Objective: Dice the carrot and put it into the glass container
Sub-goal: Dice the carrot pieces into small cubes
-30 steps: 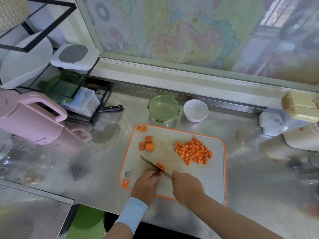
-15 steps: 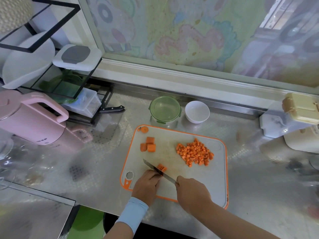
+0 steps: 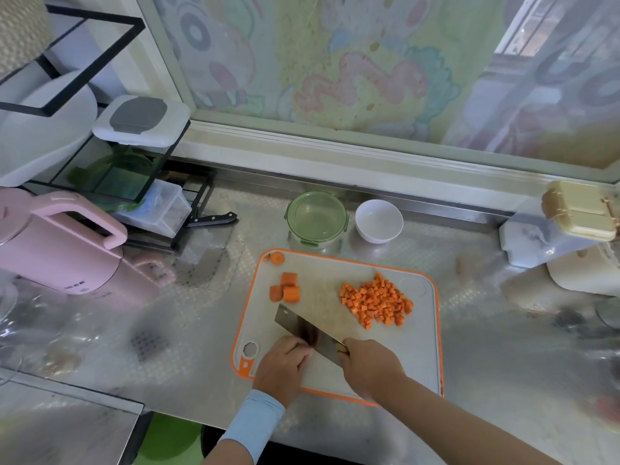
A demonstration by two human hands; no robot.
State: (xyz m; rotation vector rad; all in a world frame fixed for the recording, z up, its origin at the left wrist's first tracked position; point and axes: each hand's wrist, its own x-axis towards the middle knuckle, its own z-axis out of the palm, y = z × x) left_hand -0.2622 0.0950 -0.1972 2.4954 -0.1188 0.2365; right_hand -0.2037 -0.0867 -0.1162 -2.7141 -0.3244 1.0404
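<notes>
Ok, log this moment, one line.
right hand grips knife | left hand beside knife | diced carrot on board | glass container without carrot

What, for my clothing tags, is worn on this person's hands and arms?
Both hands are bare: no gloves on the left hand or the right hand, and no rings or watch that I can make out. A wide light blue cuff wraps the left wrist, with bare arm beyond it. The right forearm is uncovered.

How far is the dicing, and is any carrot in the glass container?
Done: a pile of dice lies on the cutting board. In hand: the right hand holds the knife, blade beside the left hand; what it cuts is hidden. Remaining: three chunks to dice, then all into the glass container, which shows no carrot.
</notes>
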